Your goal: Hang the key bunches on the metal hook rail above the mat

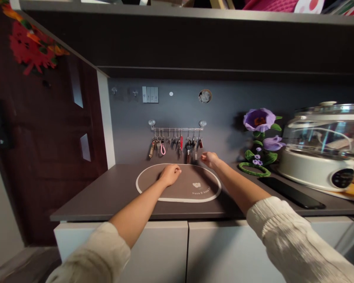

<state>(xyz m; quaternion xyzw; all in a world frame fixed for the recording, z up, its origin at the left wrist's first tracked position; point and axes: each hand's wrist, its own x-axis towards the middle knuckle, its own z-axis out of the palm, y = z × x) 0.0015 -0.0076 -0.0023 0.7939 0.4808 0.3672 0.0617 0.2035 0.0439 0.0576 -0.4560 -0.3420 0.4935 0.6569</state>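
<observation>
Well, nearest to the camera are the pale left sleeve (91,255) and right sleeve (295,239), and below the arms are white cabinet doors (156,251). The left hand (170,175) is curled narrow, almost a fist, over the oval mat (191,188) on the dark counter (106,196); it holds nothing that can be seen, and I cannot tell if it touches the mat. The right hand (209,159) is farther forward, just beyond the mat's far edge, with its fingers narrow and pointing toward the keys (188,147). It looks empty, but I cannot tell if it is fully open. These keys hang in a row from a metal rail (177,129) on the gray wall, just beside the right fingertips (201,155). To the right lie a black phone (292,192) and a white cooker (318,165) with a glass lid, and behind them stands a purple artificial flower (259,120). On the left is a dark door (47,137).
</observation>
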